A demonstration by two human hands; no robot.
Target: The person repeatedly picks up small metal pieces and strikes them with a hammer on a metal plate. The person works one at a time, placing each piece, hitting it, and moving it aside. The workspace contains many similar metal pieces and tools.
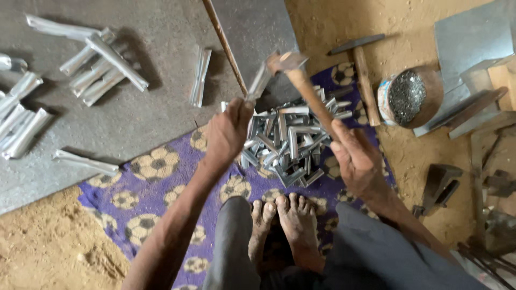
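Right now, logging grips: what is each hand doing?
Left hand: closed on a bent silver metal strip.
Right hand: closed on a wooden-handled hammer.

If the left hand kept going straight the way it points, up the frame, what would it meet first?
The left hand points up the frame along the metal strip it grips. Beyond the strip's tip, the first thing is probably the thin rod or the grey sheet; depth is unclear.

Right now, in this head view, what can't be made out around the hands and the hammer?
- Hammer: its head is motion-blurred, so its shape and any contact with the metal strip cannot be told.
- Strip: its lower end is hidden inside the left hand.
- Hammer handle: its end is covered by the right hand.
- Pile: partly hidden by both hands; pieces cannot be counted.
- Can: its contents are too small to tell apart.
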